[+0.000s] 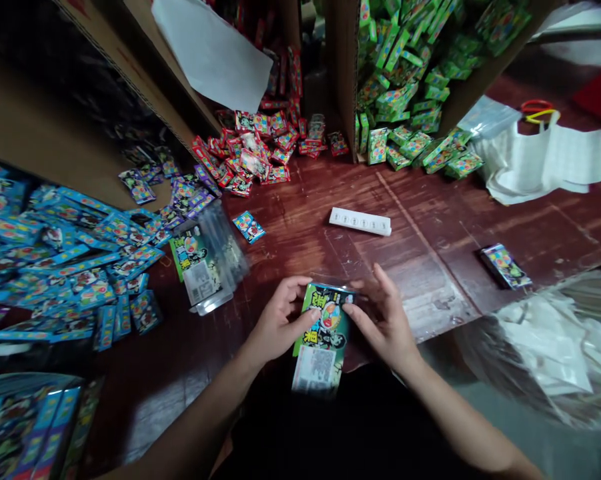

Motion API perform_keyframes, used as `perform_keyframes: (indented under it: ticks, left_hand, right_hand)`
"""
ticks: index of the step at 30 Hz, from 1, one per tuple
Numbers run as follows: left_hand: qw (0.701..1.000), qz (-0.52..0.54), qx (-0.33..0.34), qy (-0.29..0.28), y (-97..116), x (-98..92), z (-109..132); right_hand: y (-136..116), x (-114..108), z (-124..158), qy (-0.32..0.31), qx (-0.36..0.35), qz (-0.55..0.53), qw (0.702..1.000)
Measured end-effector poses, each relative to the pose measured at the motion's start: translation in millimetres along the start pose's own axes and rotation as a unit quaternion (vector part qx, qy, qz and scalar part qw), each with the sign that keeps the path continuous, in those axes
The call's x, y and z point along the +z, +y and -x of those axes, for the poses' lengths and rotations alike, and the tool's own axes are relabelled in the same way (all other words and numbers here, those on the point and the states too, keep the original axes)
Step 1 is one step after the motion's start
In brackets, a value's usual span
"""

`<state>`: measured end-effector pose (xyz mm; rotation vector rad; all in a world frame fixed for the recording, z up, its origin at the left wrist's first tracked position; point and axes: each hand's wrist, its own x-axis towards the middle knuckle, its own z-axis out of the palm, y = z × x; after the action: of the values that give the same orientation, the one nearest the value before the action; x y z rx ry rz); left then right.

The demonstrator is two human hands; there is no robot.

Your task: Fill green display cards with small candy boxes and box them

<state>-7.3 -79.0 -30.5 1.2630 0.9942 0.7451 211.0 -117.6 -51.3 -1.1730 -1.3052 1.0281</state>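
Between my two hands is a flat, clear plastic box (331, 337) printed green and black, with a white label panel on its lower part. My left hand (291, 323) grips its left edge, thumb on the printed face. On the right side, my right hand (383, 320) holds the upper corner with the thumb on the front; its index finger sticks up. To the left lies a stack of similar clear printed boxes (213, 260). A single blue packet (249, 227) rests beyond that stack. Straight ahead sits a white strip with round stickers (360, 221).
Blue packets (70, 253) are heaped at left, beside purple ones (187, 193). Red packets (255, 150) and green packets (403, 93) spill from cardboard cartons (343, 73). Sticker sheets (555, 160), scissors (537, 110), a dark packet stack (505, 267) and a plastic waste bag (545, 347) are right.
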Motion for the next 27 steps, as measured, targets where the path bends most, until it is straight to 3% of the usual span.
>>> perform_keyframes:
  ticks: [4, 8, 12, 18, 27]
  left_hand:
    - [0.999, -0.036, 0.005, -0.008, 2.8, -11.5, -3.2]
    - [0.997, -0.023, 0.023, 0.065, 5.0, -13.4, -9.4]
    - [0.992, 0.037, -0.002, 0.117, 5.7, -11.6, -9.6]
    - [0.999, -0.006, -0.018, 0.041, 15.5, -21.0, -2.9]
    - [0.993, -0.072, -0.072, 0.052, 42.8, -24.6, -10.5]
  right_hand:
    - [0.8, 14.9, 5.9, -0.028, 0.044, -0.058, 0.997]
    - [-4.7, 20.7, 0.7, -0.008, 0.046, -0.041, 0.998]
    - [-12.1, 22.7, -6.6, 0.005, 0.066, -0.058, 0.996]
    - [-26.9, 18.6, -13.6, -0.034, 0.072, -0.095, 0.992]
    - [-44.5, 31.5, -33.5, 0.007, 0.157, -0.115, 0.981]
